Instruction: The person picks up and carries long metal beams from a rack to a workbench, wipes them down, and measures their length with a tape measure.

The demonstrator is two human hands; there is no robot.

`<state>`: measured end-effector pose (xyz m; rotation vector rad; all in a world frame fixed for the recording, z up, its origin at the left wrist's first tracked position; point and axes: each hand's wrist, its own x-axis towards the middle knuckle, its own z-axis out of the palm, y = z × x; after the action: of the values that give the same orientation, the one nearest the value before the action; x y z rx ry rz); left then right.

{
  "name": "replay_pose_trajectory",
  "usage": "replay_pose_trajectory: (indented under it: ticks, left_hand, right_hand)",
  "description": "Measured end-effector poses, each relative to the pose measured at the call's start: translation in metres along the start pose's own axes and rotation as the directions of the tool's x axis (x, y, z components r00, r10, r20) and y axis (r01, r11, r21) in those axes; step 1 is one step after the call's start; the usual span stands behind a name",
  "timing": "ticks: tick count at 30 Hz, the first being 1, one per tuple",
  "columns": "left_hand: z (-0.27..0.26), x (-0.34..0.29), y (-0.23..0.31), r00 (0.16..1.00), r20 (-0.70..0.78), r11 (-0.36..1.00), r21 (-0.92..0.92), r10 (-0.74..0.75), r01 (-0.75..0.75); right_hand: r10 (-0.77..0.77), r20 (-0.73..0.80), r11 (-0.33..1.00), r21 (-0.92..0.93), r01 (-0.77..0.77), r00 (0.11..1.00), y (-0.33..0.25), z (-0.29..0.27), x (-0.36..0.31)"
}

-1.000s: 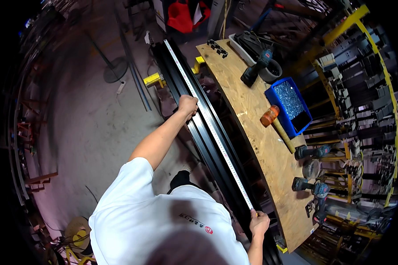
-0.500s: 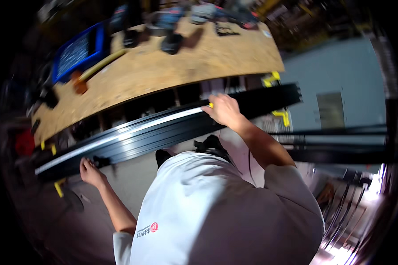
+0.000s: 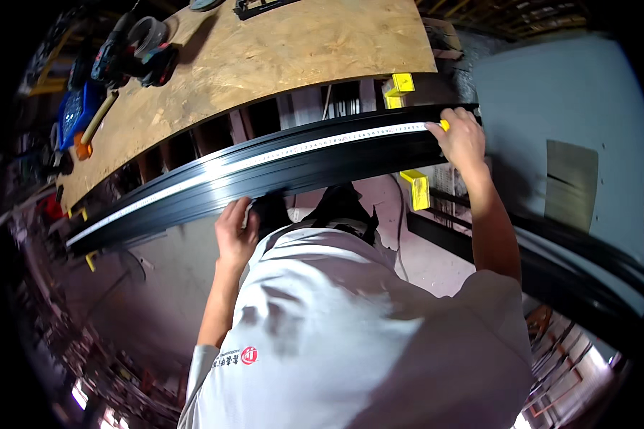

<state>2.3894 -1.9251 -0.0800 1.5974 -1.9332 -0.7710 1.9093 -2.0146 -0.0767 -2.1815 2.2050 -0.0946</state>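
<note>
A long black metal profile [image 3: 322, 169] lies crosswise in front of me, with lengthwise grooves. Along its top runs the pale, extended blade of a tape measure [image 3: 322, 143], slanting down to the far left. My right hand [image 3: 464, 143] is closed on the yellow tape measure at the right end, its case mostly hidden by the fingers. Beside the profile's near edge is my left hand [image 3: 236, 232], fingers curled together; whatever it holds, if anything, cannot be made out.
Yellow brackets [image 3: 420, 189] stand beside the profile. Beyond it is a wooden workbench [image 3: 300, 53] with a cordless drill [image 3: 114, 53], a mallet [image 3: 84, 150] and a blue tray [image 3: 79, 111]. A grey panel [image 3: 522, 107] and more black profiles [image 3: 579, 250] lie to the right.
My right hand has moved right towards the profile's end, with more tape showing behind it. My left hand has also come right, along the near edge. The view has shifted.
</note>
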Motion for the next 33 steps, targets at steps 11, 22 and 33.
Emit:
replay_pose_trajectory:
  ticks: [11, 22, 33]
  left_hand:
    - [0.102, 0.076, 0.062, 0.901, 0.117, 0.813, 0.393, 0.419, -0.429]
    - [0.131, 0.073, 0.063, 0.942, 0.314, 0.737, 0.608, 0.118, -0.295]
    - [0.138, 0.071, 0.074, 0.962, 0.247, 0.743, 0.620, 0.120, -0.252]
  right_hand:
    - [-0.022, 0.001, 0.999, -0.038, 0.022, 1.000, 0.021, 0.009, 0.002]
    - [-0.057, -0.025, 0.998, 0.016, 0.057, 0.998, 0.030, 0.009, 0.002]
    - [0.107, 0.129, 0.982, 0.145, -0.125, 0.986, 0.201, -0.010, 0.010]
